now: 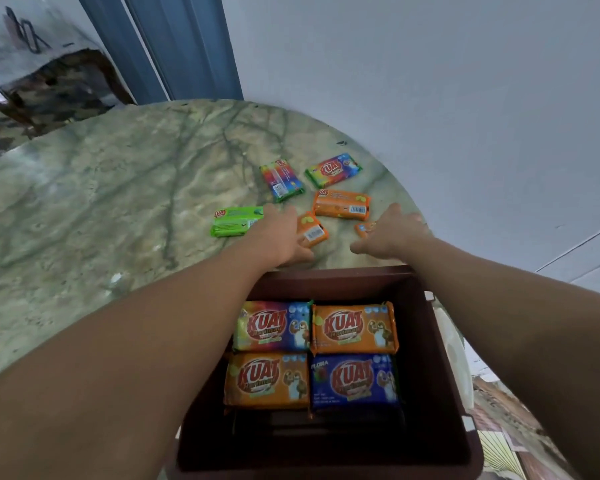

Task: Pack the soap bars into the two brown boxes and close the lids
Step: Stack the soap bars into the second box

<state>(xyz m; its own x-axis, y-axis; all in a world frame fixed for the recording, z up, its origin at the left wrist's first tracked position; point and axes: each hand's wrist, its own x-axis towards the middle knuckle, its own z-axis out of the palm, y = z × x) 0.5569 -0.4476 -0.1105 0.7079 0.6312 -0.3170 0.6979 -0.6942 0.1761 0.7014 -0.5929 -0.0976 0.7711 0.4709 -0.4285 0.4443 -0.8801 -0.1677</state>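
Orange soap bar lies under the left hand's loosely spread, empty grip.

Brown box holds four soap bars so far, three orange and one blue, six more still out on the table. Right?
Not quite: the colours are off. The head view shows the brown box holding four bars: two orange, one blue and one rainbow-coloured. The count of four is right, and six more lie on the table.
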